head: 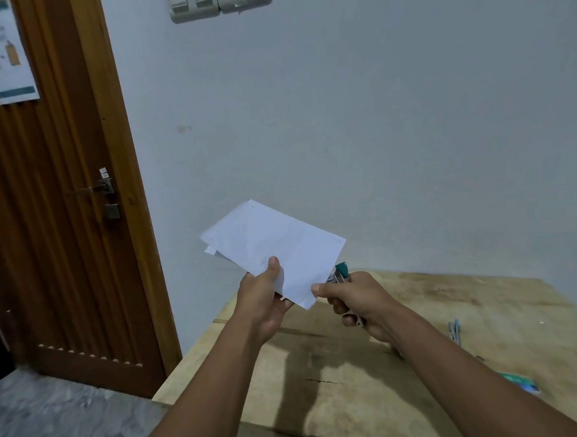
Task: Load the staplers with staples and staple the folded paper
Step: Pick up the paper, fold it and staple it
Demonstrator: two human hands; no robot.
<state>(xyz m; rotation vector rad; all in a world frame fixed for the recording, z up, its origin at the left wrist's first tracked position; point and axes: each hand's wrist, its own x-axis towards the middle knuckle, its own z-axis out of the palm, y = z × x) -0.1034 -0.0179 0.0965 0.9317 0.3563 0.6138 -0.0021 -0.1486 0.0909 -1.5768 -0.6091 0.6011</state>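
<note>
Head: stapler (341,271) in right grip (357,302) touches folded paper (275,242)

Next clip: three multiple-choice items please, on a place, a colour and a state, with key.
1. Where is the spare stapler? A) on the table; B) on the floor; C) on a chair.
2. Cap colour of the held stapler in the right hand? A) red; B) teal; C) yellow.
3. The folded paper is: A) flat on the table; B) gripped by the left hand, raised; C) on the floor.
Key: A, it lies on the wood; B, teal shows above the hand; B, pinched clear of the table.
</note>
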